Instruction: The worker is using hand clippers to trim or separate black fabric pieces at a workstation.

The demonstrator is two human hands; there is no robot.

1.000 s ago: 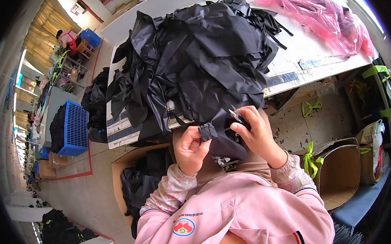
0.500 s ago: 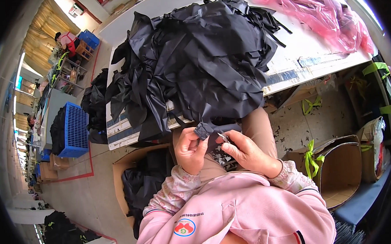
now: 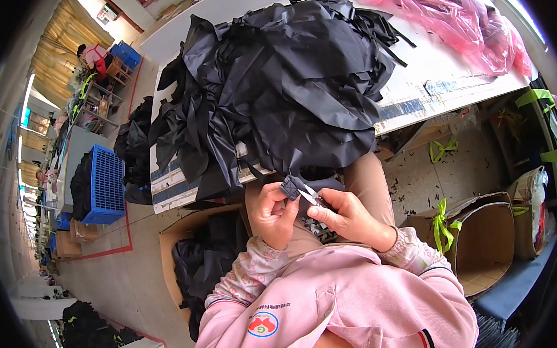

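Black fabric (image 3: 305, 78) lies in a large crumpled heap on the white table, and part of it hangs over the near edge toward my lap. My left hand (image 3: 274, 213) pinches a small thick folded end of this fabric (image 3: 290, 187) between thumb and fingers. In my right hand (image 3: 351, 215) is a pair of small metal thread snips (image 3: 311, 197). Their two blades stand apart and point left at the folded end, close beside my left fingertips. My right palm hides the handle of the snips.
A pink plastic sheet (image 3: 453, 26) lies on the table's far right. A cardboard box (image 3: 169, 255) with black fabric stands at my left; another cardboard box (image 3: 484, 245) is at my right. Farther left are a blue crate (image 3: 106, 186) and a person (image 3: 93, 57) near shelves.
The snips' blades now show spread apart and have come nearer the folded fabric end. My right hand has shifted slightly left, and my left hand has barely moved.
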